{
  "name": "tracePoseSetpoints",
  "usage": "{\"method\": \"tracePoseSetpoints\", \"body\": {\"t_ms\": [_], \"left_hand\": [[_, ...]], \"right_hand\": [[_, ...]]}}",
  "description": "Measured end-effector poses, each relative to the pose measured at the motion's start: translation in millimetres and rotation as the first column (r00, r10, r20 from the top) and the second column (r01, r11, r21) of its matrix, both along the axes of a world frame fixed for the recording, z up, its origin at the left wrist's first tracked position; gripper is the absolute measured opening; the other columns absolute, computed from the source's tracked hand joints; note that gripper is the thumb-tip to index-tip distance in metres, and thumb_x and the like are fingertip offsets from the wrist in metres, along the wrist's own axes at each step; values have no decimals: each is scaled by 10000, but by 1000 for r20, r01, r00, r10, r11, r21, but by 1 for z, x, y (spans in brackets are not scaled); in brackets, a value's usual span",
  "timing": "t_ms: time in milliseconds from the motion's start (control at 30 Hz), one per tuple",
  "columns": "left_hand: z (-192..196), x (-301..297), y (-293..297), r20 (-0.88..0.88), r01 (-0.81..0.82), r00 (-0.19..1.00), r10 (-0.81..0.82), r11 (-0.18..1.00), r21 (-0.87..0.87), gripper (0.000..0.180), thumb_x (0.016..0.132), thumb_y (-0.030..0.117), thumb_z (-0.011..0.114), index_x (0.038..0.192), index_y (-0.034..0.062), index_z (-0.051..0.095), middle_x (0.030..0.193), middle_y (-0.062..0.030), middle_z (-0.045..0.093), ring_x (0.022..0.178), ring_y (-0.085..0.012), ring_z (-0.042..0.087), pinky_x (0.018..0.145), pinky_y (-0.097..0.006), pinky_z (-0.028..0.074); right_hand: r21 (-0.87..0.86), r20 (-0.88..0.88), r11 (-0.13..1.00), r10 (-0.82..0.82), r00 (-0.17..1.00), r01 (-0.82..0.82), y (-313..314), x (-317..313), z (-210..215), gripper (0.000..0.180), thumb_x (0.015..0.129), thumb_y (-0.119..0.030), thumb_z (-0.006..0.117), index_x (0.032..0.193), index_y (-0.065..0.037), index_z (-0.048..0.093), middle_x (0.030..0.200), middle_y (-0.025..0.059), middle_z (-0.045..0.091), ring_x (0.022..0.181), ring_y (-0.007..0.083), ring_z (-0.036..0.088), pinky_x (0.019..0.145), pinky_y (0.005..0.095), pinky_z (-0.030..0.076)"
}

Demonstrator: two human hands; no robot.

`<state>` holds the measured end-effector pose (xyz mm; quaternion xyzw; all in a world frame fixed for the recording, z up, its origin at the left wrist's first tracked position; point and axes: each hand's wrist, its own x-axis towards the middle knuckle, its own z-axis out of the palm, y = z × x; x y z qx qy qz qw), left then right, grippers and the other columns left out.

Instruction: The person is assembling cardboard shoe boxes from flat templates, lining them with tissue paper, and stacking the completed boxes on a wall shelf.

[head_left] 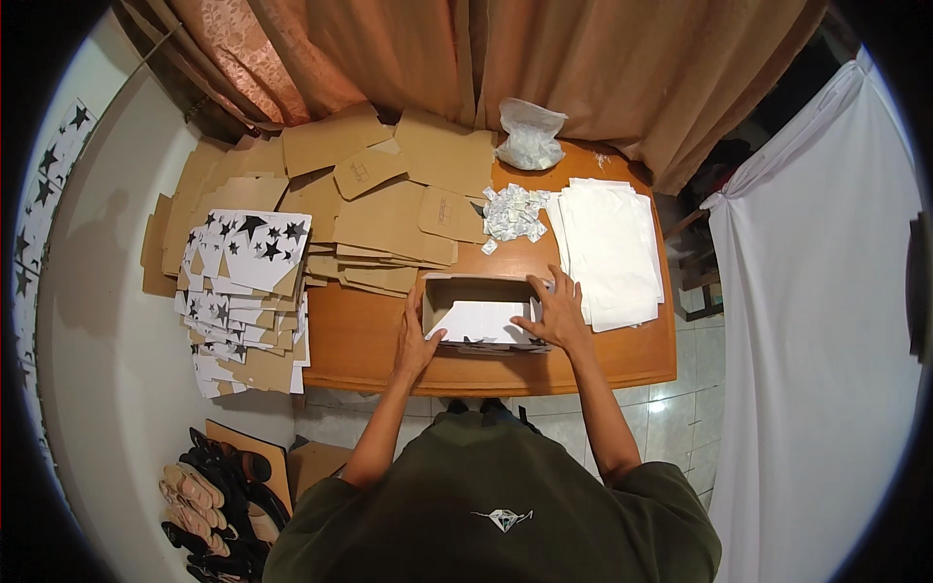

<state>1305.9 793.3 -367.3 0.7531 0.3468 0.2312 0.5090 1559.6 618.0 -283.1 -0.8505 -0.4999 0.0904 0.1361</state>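
Note:
An open cardboard box (468,291) stands on the table in front of me, near its front edge. Its inside is brown, and a white flap (483,319) slants across the near part of the opening; black stars show along the near side. My left hand (418,337) is closed on the box's left end, thumb at the near corner. At the right end, my right hand (556,311) grips the box with its fingers over the far corner and its thumb by the flap.
Flat star-printed card blanks (255,260) are stacked at the left. Brown cardboard blanks (379,225) lie behind them. Small white sachets (515,212) are heaped behind the box, below a plastic bag (531,136). White paper sheets (610,255) lie at right; shoes (209,500) sit lower left.

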Motion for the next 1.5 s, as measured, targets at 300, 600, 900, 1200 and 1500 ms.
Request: {"method": "tracePoseSetpoints", "body": {"t_ms": [300, 600, 900, 1200, 1500], "left_hand": [[52, 9, 2, -350, 238, 933, -85, 875, 422, 926, 772, 146, 828, 1567, 173, 353, 1641, -144, 287, 1494, -398, 268, 1206, -585, 243], [44, 16, 16, -452, 383, 868, -204, 855, 351, 824, 750, 219, 841, 1482, 169, 466, 1620, -82, 352, 1491, -385, 300, 1183, -643, 233], [46, 4, 20, -289, 342, 924, -250, 878, 335, 847, 788, 71, 746, 1554, 151, 395, 1560, -182, 373, 1475, -389, 315, 1191, -484, 317], [4, -16, 25, 177, 91, 981, -83, 995, -38, 748, 871, -38, 592, 1569, 69, 347, 1573, -207, 403, 1421, -316, 430, 1174, -417, 339], [-8, -16, 18, 51, 13, 999, -8, 994, -107, 734, 895, 159, 777, 1512, 32, 401, 1380, -236, 574, 1238, -312, 605, 1054, -400, 483]], "right_hand": [[53, -139, 998, -25, 990, 33, -27, -16, -11, 693, 815, -389, 734, 1452, -175, 562, 1486, 314, 400, 1342, 471, 425, 1109, 525, 404], [286, -368, 947, -34, 929, 148, -37, -9, -27, 619, 867, -196, 647, 1444, -44, 484, 1468, 292, 434, 1370, 458, 425, 1151, 473, 364], [350, -560, 897, -32, 828, 271, -37, 2, -24, 481, 894, -192, 517, 1339, -29, 598, 1445, 226, 463, 1371, 389, 444, 1160, 426, 335], [394, -696, 820, -29, 717, 416, -37, 14, -29, 502, 882, -127, 517, 1373, -39, 573, 1403, 182, 573, 1249, 337, 574, 1091, 401, 415], [345, -553, 830, -198, 809, 439, -40, 10, 1, 687, 869, -101, 617, 1516, -40, 395, 1429, 241, 510, 1271, 372, 541, 1068, 447, 439]]}}
